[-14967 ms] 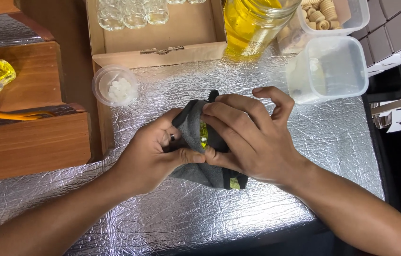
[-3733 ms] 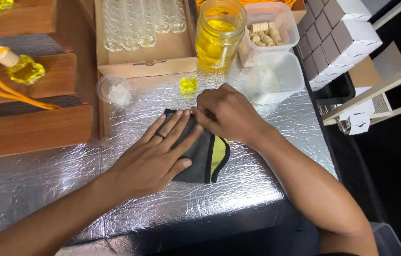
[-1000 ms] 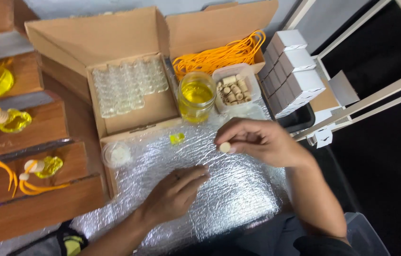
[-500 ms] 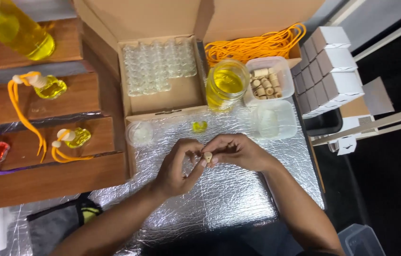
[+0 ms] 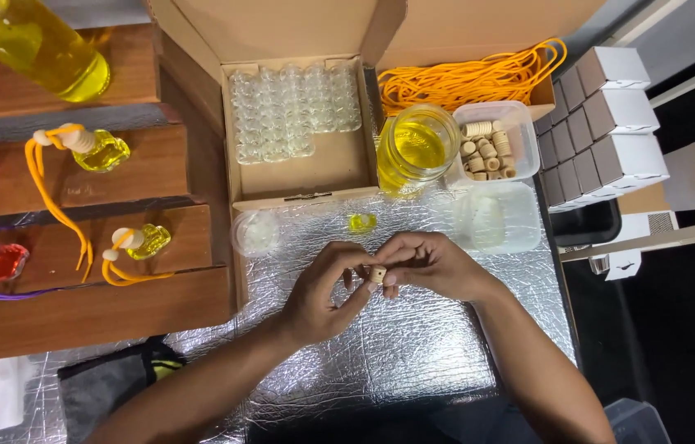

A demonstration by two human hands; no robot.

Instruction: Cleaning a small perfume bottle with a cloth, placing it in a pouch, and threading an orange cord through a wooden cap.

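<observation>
At centre of the frame, above the silver table [image 5: 413, 362]: small wooden cap [image 5: 377, 274] pinched between both hands. Left hand [image 5: 323, 292] closed on it from lower left, right hand [image 5: 430, 265] from the right, equally near. Long axis unclear. Just above, tiny yellow bottle [image 5: 361, 222].

I take this for a small craft workbench where scented-oil bottles get assembled. Just beyond my hands lie a foil-covered tabletop [image 5: 413, 353], a cardboard box of empty glass vials [image 5: 294, 111], a jar of yellow liquid [image 5: 417, 148] and a tub of wooden caps [image 5: 491, 148]. Far to their left, wooden steps [image 5: 76, 238] display finished bottles with orange cords.
</observation>
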